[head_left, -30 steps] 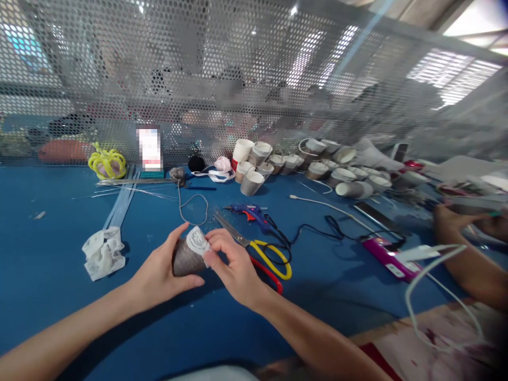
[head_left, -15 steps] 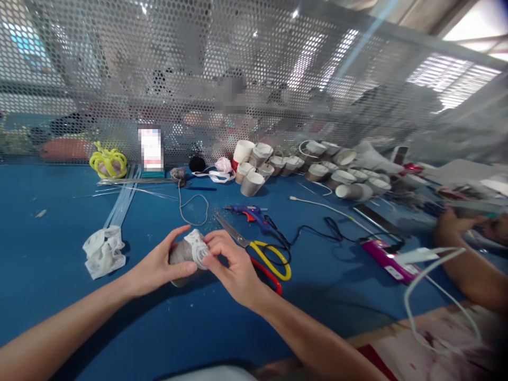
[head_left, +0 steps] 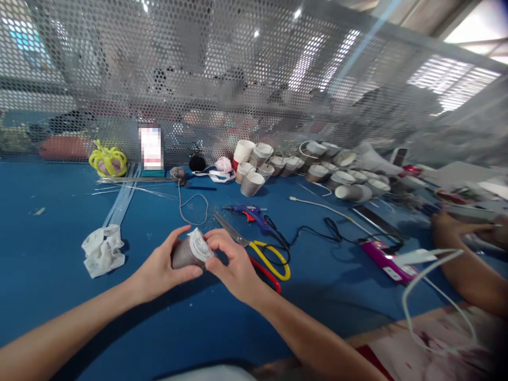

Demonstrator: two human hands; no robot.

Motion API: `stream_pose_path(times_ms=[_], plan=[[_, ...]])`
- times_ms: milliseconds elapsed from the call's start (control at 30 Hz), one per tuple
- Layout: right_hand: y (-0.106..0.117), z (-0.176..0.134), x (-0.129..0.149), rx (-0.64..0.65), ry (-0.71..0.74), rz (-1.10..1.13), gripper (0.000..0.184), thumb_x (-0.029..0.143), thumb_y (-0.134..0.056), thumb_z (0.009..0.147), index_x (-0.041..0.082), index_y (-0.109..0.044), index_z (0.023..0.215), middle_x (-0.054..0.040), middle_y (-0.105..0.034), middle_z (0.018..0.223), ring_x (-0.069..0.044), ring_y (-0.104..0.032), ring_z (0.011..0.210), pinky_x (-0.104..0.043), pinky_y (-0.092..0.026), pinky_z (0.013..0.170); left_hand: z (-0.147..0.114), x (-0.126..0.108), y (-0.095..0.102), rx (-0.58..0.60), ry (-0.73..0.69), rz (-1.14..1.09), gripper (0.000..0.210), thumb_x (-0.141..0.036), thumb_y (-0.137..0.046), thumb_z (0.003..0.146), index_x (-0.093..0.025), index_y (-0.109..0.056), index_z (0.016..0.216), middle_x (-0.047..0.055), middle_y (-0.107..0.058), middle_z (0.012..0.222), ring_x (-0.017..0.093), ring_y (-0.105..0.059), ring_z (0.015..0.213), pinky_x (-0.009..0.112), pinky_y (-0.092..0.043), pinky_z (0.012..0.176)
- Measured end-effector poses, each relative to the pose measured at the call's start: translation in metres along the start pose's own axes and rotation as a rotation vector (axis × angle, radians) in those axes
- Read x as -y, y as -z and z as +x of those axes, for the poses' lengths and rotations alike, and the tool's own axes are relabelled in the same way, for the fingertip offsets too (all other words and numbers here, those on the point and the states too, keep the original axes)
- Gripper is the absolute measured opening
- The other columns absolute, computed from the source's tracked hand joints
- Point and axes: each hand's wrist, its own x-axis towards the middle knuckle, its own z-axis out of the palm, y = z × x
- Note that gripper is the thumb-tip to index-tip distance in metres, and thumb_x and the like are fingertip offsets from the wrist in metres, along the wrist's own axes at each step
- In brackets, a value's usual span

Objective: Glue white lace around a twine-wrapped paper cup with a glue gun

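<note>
A small cup wrapped in grey yarn (head_left: 183,256) lies tilted between my hands, its end toward the right. White lace (head_left: 201,246) sits around and over that end. Around the cup's left side curl the thumb and fingers of my left hand (head_left: 169,264). My right hand (head_left: 234,264) grips the lace-covered rim with thumb and fingertips. Just right of it lie scissors (head_left: 254,244) with one yellow and one red handle. A blue glue gun (head_left: 251,214) rests behind them. To the left is a crumpled piece of white lace (head_left: 103,251).
Several grey-wrapped cups (head_left: 252,183) stand at the back by the perforated metal screen (head_left: 190,69). Clear glue sticks (head_left: 124,197), grey yarn (head_left: 178,173) and a phone (head_left: 151,148) are back left. A purple power strip (head_left: 389,262), cables and another person's arm (head_left: 460,264) are at right.
The cup has turned in my hands, and more of its grey side and the lace-covered end now show. The lace lies flatter across the rim. My hands stay in nearly the same place.
</note>
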Motion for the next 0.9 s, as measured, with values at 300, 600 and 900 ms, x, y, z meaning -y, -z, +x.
stream_pose_path(times_ms=[300,600,900], plan=[[-0.0007,-0.0006,-0.0005,0.027,0.019,-0.007,0.024,0.037,-0.056,0.081,0.019,-0.052,0.067,-0.0064,-0.056,0.081,-0.019,-0.053,0.090,-0.033,-0.044,0.078,0.0000,0.0004,0.0023,0.136,0.052,-0.131,0.079,-0.048,-0.062,0.068,-0.014,-0.027,0.129,0.010,-0.053,0.105,0.024,-0.054,0.090,0.037,-0.045,0.079],[-0.0016,-0.0008,0.0003,0.009,0.063,-0.039,0.022,0.031,-0.051,0.085,0.020,-0.050,0.065,-0.0037,-0.055,0.070,-0.019,-0.052,0.087,-0.034,-0.044,0.078,0.0012,0.0013,0.0038,0.139,0.034,-0.110,0.081,-0.046,-0.062,0.068,-0.015,-0.023,0.131,0.008,-0.053,0.103,0.019,-0.054,0.079,0.032,-0.047,0.068],[-0.0023,-0.0002,0.0012,0.018,0.019,-0.010,0.025,0.028,-0.050,0.085,0.020,-0.045,0.062,-0.0022,-0.053,0.068,-0.017,-0.051,0.082,-0.031,-0.043,0.076,-0.0011,0.0033,0.0014,0.083,-0.012,-0.010,0.083,-0.043,-0.064,0.068,-0.018,-0.020,0.133,0.009,-0.054,0.107,0.024,-0.055,0.092,0.038,-0.045,0.081]])
